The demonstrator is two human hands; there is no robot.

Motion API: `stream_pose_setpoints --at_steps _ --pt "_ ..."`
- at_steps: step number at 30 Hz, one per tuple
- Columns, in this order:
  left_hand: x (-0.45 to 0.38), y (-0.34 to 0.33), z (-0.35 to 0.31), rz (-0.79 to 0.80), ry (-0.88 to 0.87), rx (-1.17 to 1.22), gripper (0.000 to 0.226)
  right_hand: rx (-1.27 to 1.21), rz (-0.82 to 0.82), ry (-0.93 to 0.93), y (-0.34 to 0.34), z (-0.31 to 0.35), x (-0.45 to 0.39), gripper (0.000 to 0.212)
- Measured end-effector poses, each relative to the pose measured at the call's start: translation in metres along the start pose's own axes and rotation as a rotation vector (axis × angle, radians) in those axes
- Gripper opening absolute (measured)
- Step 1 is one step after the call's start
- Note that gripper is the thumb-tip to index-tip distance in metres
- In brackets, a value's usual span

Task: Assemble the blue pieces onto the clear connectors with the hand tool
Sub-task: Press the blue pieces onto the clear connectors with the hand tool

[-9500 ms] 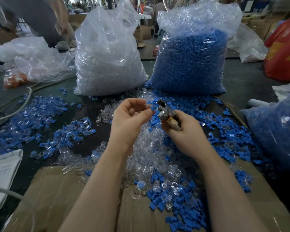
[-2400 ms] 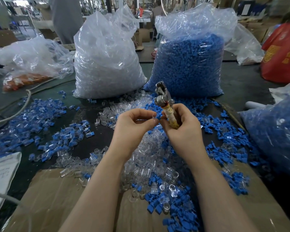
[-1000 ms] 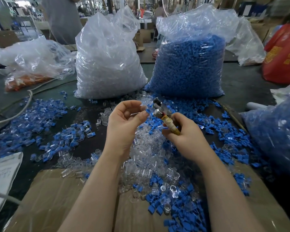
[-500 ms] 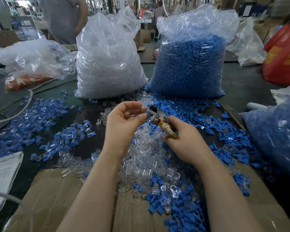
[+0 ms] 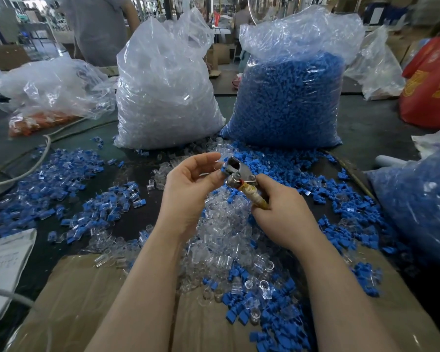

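Now you are seating one piece with the tool.
Your left hand pinches a blue piece at the hand tool head; your right hand, at 3 o'clock, grips its handle. Next, press squarely.

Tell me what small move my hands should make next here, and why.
Probably squeeze the hand tool. The right hand grips its wrapped handle, and the left hand holds a blue piece right at its metal head, so the part looks placed for pressing.
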State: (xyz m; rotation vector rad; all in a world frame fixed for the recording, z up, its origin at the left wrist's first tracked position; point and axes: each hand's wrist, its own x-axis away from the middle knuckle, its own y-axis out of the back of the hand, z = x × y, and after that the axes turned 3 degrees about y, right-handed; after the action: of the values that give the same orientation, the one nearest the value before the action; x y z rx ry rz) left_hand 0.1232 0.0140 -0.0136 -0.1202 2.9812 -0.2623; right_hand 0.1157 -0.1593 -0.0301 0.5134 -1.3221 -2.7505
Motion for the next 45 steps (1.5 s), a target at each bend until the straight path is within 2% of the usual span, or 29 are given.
stream_pose_setpoints --at_steps 2,6,10,15,18,21,23,25,30,33,35,41,45 --pt "-0.003 0.005 -0.001 -0.049 0.084 0.133 0.024 0.02 -0.056 0.001 0.0 -0.001 0.0 0.02" --pt "-0.013 0.033 -0.004 -0.243 0.301 0.594 0.013 0.107 -0.178 0.007 0.006 -0.007 -0.001 0.016" --pt "-0.016 0.069 0.002 -0.446 0.382 1.002 0.016 0.272 -0.266 -0.125 0.008 -0.012 -0.002 0.023" --pt "-0.015 0.096 0.004 -0.673 0.325 1.315 0.018 0.345 -0.263 -0.357 0.012 -0.016 -0.001 0.027" --pt "-0.016 0.105 0.003 -0.728 0.237 1.448 0.019 0.348 -0.214 -0.498 0.014 -0.021 0.001 0.012" --pt "-0.016 0.105 0.004 -0.75 0.19 1.462 0.029 0.352 -0.163 -0.576 0.016 -0.023 0.002 0.014" --pt "-0.016 0.1 0.004 -0.715 0.242 1.319 0.032 0.376 -0.119 -0.588 0.015 -0.023 0.001 0.019" --pt "-0.014 0.092 0.003 -0.615 0.315 1.07 0.028 0.411 -0.068 -0.585 0.013 -0.023 0.0 0.023" --pt "-0.011 0.061 -0.004 -0.326 0.324 0.215 0.01 0.435 -0.005 -0.567 0.01 -0.023 -0.001 0.01" --pt "-0.007 0.044 -0.005 -0.115 0.298 -0.344 0.008 0.438 -0.003 -0.563 0.01 -0.024 -0.003 0.011" --pt "-0.004 0.035 -0.004 -0.001 0.309 -0.617 0.006 0.446 -0.011 -0.563 0.009 -0.025 -0.003 0.016" --pt "-0.004 0.025 0.001 0.065 0.356 -1.047 0.024 0.456 -0.054 -0.537 0.007 -0.027 -0.003 0.019" --pt "-0.004 0.024 0.002 0.086 0.35 -1.039 0.025 0.371 -0.142 -0.477 0.006 -0.027 -0.006 0.014"
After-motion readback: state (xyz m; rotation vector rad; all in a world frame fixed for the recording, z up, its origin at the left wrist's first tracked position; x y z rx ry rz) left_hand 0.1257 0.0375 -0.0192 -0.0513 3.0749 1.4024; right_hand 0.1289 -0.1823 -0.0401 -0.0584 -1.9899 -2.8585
